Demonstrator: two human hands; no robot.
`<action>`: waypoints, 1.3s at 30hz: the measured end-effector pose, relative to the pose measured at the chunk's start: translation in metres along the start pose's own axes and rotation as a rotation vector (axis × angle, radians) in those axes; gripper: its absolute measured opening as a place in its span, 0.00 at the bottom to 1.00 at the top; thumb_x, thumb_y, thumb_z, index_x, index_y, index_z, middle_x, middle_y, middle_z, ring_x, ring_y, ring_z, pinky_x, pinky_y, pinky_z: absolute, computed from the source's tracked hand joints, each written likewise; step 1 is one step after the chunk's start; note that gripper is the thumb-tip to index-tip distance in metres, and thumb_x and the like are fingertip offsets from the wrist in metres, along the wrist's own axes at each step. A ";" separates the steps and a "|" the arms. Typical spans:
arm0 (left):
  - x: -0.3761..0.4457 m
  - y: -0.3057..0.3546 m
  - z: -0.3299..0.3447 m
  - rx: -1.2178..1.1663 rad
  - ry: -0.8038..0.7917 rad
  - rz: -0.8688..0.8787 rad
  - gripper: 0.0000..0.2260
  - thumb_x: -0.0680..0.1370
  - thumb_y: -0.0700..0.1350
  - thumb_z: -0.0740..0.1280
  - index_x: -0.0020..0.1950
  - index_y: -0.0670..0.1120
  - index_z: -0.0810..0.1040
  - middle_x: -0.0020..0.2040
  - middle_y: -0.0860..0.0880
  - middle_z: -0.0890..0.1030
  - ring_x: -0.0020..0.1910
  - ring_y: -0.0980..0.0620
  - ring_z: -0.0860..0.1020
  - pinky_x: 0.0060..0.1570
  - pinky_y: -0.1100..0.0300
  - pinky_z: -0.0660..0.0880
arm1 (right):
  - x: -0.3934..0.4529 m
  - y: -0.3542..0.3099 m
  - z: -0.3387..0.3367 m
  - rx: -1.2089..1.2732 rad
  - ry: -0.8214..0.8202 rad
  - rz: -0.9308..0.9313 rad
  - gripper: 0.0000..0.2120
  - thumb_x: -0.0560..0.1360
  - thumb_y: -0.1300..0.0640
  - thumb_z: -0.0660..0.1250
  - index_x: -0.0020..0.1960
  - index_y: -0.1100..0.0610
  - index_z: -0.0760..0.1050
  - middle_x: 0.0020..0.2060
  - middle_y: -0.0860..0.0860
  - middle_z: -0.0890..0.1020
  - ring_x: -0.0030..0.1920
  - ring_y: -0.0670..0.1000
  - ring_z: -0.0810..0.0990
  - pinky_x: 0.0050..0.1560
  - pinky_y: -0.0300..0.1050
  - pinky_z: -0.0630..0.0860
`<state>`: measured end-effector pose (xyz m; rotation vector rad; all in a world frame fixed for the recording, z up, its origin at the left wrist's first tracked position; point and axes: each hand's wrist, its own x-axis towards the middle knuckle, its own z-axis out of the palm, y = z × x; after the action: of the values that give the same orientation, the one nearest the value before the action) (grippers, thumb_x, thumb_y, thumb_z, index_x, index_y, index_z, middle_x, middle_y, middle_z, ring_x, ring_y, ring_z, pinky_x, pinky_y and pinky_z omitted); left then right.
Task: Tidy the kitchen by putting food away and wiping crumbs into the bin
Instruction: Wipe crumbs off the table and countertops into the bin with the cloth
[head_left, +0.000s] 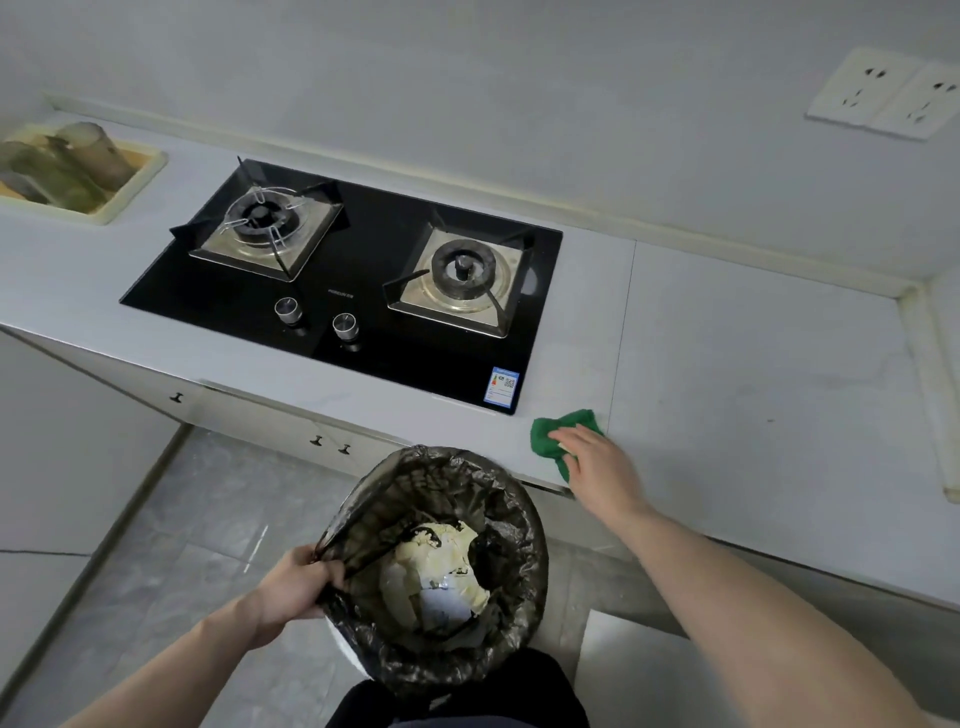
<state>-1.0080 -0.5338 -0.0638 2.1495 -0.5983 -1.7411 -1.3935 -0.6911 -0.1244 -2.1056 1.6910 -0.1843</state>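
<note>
The pale countertop (753, 374) carried the black gas hob (363, 291), and below its front edge sat the bin (441, 566) — liner gripped at the near rim by the left hand (298, 584). The right hand (597, 462), fingers straight, pressed the green cloth (553, 431) flat near the counter's edge — just above the bin.

The light is soft, even and rather dim, with a cool grey tone; its source is not visible. Shadows are weak. The black glass of the hob (343, 291) shows only faint reflections. Straight lines bend near the edges, as a wide lens gives. The tray (130, 189) at far left looks smeared, perhaps out of focus.
</note>
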 end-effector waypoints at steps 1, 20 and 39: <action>-0.003 0.005 0.001 -0.003 -0.004 0.020 0.06 0.69 0.34 0.68 0.45 0.40 0.78 0.36 0.44 0.81 0.33 0.49 0.80 0.30 0.61 0.78 | 0.004 0.007 -0.005 0.008 0.024 0.056 0.21 0.80 0.62 0.64 0.71 0.48 0.75 0.70 0.45 0.77 0.70 0.52 0.74 0.70 0.49 0.71; 0.089 -0.061 -0.011 0.017 -0.067 -0.071 0.19 0.60 0.36 0.64 0.49 0.37 0.80 0.41 0.41 0.80 0.41 0.44 0.80 0.52 0.41 0.81 | -0.032 -0.102 0.013 0.273 0.206 -0.014 0.21 0.80 0.61 0.67 0.71 0.48 0.76 0.70 0.42 0.76 0.72 0.43 0.71 0.75 0.44 0.65; 0.336 -0.208 0.078 0.260 -0.128 -0.224 0.12 0.69 0.31 0.65 0.49 0.42 0.80 0.43 0.39 0.80 0.39 0.42 0.79 0.37 0.54 0.82 | -0.128 -0.038 0.241 0.328 0.103 0.302 0.22 0.77 0.62 0.71 0.67 0.43 0.80 0.65 0.32 0.78 0.69 0.37 0.74 0.66 0.40 0.75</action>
<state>-0.9994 -0.5206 -0.4658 2.3704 -0.6724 -2.0302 -1.3028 -0.5034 -0.3046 -1.6101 1.8680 -0.4498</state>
